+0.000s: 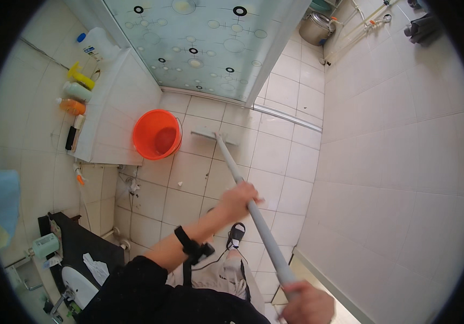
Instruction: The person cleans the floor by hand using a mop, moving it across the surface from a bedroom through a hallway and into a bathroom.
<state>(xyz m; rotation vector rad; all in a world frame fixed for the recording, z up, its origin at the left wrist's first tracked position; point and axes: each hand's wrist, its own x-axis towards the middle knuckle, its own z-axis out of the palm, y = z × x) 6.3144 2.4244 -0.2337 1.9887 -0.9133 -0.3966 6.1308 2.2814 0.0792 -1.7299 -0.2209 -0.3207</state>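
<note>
A long grey mop (266, 233) slants across the middle of the view, its narrow flat head (204, 132) lying on the tiled floor. Partway along the pole, my left hand (238, 201) is closed around it; a black band circles that wrist. My right hand (308, 305), slightly blurred, grips the pole near its upper end at the lower right. Just left of the mop head stands an orange bucket (141, 135), with a reddish patch visible at its bottom.
A frosted glass shower partition (210, 48) rises at the far side, beside a metal floor track (288, 117). Bottles, including a yellow one (82, 78), line a white ledge (110, 108) at left. A sink (80, 286) is near left; a metal pot (316, 29) stands far right.
</note>
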